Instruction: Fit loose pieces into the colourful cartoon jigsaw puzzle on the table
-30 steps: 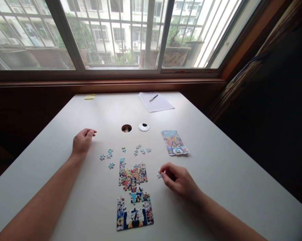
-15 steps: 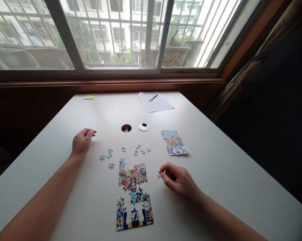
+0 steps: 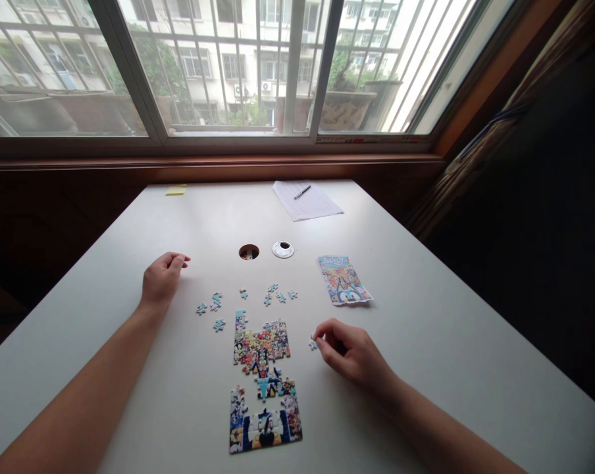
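Note:
My right hand (image 3: 351,349) pinches a small light-coloured puzzle piece (image 3: 312,342) between thumb and fingertips, low over the table right of the puzzle. My left hand (image 3: 163,280) rests on the table at the left, its fingers curled together with nothing visible in them. Between my hands lies a partly joined jigsaw puzzle: an upper section (image 3: 262,342), a small middle cluster (image 3: 268,387) and a lower section (image 3: 266,429) with a dark blue face. Loose pieces are scattered beyond it, among them a blue piece (image 3: 219,325) and a brownish one (image 3: 243,293).
A colourful picture sheet (image 3: 344,280) lies beyond my right hand. Farther back are a round hole (image 3: 249,252) in the white table, a silver ring cover (image 3: 283,249), paper (image 3: 312,205) with a pen (image 3: 302,192), and yellow sticky notes (image 3: 176,190). A barred window stands behind.

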A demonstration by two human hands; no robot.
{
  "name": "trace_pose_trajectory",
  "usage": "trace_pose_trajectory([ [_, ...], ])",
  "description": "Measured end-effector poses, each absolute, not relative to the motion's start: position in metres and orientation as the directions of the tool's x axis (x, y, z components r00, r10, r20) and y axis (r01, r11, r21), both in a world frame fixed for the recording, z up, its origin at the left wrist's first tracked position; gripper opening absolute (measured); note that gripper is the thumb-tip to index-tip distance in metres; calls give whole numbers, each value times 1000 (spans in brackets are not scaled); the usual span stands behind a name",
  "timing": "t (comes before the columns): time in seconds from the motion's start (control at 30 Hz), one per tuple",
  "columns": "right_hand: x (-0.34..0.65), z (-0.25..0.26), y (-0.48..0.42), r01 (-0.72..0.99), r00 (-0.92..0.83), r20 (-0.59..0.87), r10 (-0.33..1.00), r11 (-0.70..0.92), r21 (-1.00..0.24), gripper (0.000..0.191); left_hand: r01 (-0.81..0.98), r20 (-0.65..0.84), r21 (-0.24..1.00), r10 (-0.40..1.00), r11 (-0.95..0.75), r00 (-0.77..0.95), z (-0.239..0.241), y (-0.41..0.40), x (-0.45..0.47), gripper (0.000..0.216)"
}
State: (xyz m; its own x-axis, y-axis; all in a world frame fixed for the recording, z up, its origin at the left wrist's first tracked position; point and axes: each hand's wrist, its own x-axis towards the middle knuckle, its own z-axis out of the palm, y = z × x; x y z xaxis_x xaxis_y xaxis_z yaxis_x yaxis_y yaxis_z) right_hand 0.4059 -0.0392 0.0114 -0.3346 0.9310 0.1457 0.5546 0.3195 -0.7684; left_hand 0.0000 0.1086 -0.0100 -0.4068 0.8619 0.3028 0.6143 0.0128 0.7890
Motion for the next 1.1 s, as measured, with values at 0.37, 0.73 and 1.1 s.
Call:
trace_pose_trajectory([
  [0.37,405,12,-40,548,-316,137,939,299,-781,10,617,299,787,862,20,-409,-10,109,0,28],
  [0.73,406,9,-39,548,-313,136,940,296,-783,7,620,287,784,872,24,-397,-9,108,0,29],
  [1.1,407,8,-40,554,-313,135,940,296,-778,6,619,287,785,871,25,-399,-8,107,0,29],
])
